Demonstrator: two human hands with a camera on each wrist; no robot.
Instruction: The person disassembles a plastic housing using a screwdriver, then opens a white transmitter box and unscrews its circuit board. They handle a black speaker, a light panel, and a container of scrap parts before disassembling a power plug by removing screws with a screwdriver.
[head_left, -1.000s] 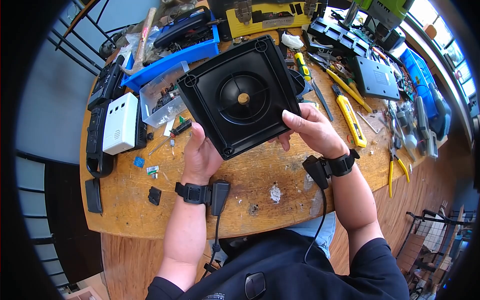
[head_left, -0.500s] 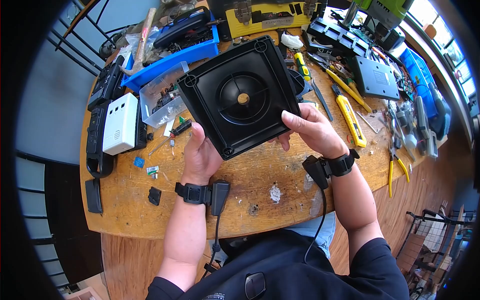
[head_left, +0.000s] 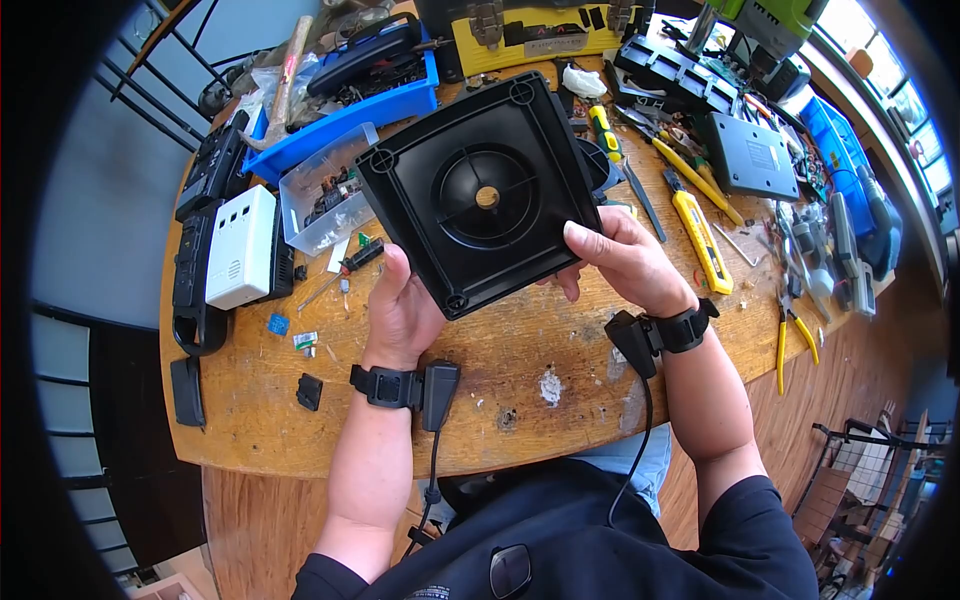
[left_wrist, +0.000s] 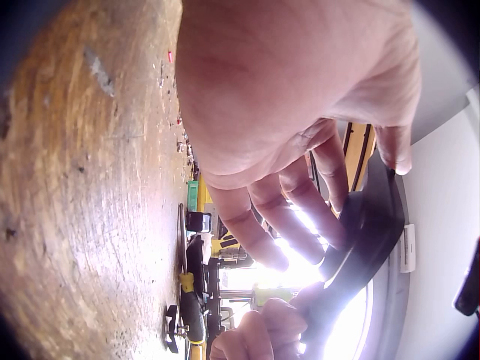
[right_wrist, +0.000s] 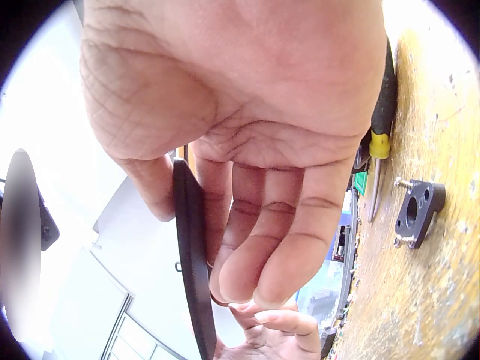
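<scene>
Both hands hold up a black square plastic base above the table, tilted, its ribbed side facing the head camera. A round recess with cross ribs and a central hole sits in its middle; ringed posts mark its corners. My left hand grips the lower left edge, thumb at the rim and fingers behind. At the lower right corner my right hand pinches it, thumb on the near face and the other fingers mostly hidden behind. The right wrist view shows the base edge-on between thumb and fingers.
A white box, a clear bin and a blue tray stand on the left. To the right lie a yellow utility knife, yellow-handled pliers and a grey device. A yellow toolbox stands behind.
</scene>
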